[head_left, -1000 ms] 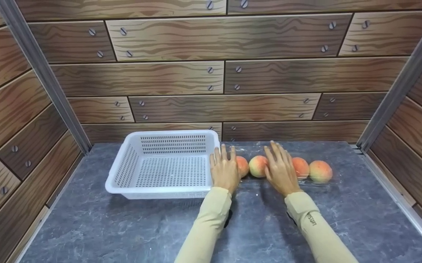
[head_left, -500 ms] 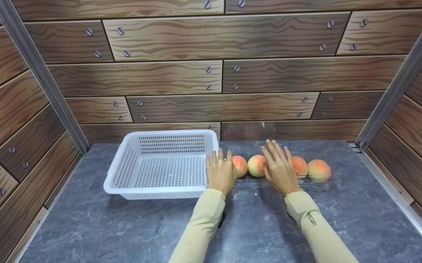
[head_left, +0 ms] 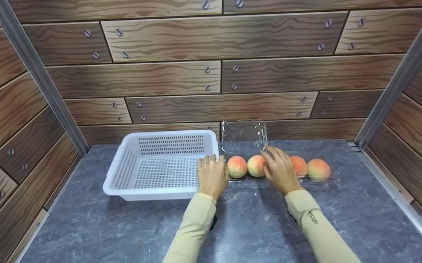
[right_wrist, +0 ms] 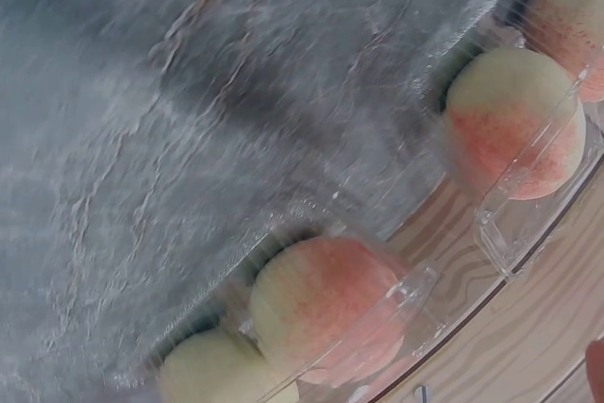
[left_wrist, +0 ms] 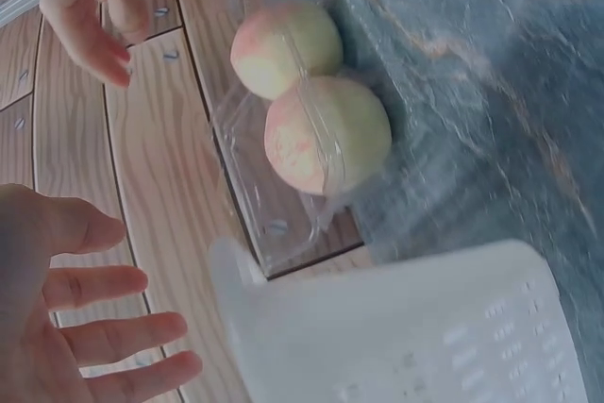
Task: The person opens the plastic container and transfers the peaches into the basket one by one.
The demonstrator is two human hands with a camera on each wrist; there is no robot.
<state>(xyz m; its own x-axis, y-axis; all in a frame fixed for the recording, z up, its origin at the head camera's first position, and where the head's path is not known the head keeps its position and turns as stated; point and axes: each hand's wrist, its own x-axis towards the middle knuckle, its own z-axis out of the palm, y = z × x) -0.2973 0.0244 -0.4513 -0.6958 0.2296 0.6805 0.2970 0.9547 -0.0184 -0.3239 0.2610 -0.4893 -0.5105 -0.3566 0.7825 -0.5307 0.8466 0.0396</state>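
Two clear plastic boxes stand side by side, each holding two peaches. In the head view, the left box's raised clear lid (head_left: 244, 136) leans up behind its peaches (head_left: 237, 167). My left hand (head_left: 213, 176) hovers between that box and the white basket (head_left: 161, 193); its fingers (left_wrist: 113, 337) look loosely extended and hold nothing in the left wrist view. My right hand (head_left: 279, 171) is over the space between the boxes, fingers slightly bent, beside a peach (head_left: 256, 166). It partly hides the right box, whose peach (head_left: 319, 170) shows. Whether it touches plastic I cannot tell.
The perforated white basket stands at the left with nothing in it. A dark marbled tabletop (head_left: 152, 233) carries everything. Wood-patterned walls (head_left: 167, 40) with metal corner posts (head_left: 393, 76) close off the back and sides.
The left box's clear lid has swung up and back. My left hand has moved left, away from the peaches toward the basket. My right hand stays almost in place, its fingers now more bent.
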